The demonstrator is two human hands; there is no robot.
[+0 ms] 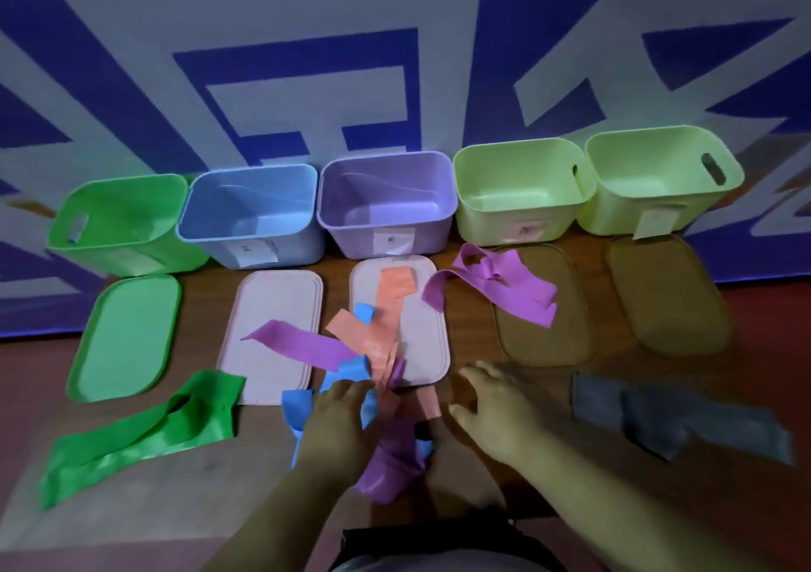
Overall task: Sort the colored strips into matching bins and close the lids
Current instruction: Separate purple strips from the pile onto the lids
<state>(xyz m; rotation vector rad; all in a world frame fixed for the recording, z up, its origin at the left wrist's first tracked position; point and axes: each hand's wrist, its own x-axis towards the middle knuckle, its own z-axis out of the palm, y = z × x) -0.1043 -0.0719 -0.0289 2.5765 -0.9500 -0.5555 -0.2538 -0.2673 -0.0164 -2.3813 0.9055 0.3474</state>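
Observation:
Several open bins line the back: a green bin (118, 225), a blue bin (250, 216), a purple bin (386, 203) and two pale green bins (518, 194) (662, 181). A tangle of orange strips (386, 308), blue strips (298, 409) and purple strips (303, 343) lies in the middle. My left hand (338, 422) reaches into this pile, fingers on the strips; the grip is blurred. My right hand (496, 405) hovers beside it with fingers loosely curled, holding nothing. A green strip (145, 431) lies at the left, more purple strips (500, 286) at the right, grey strips (667, 418) far right.
Lids lie flat in front of the bins: a green lid (127, 334), two pale pink lids (281, 304) (430, 352) and two brown translucent lids (544, 339) (671, 295). The wooden table (469, 317) stands against a blue and white patterned wall.

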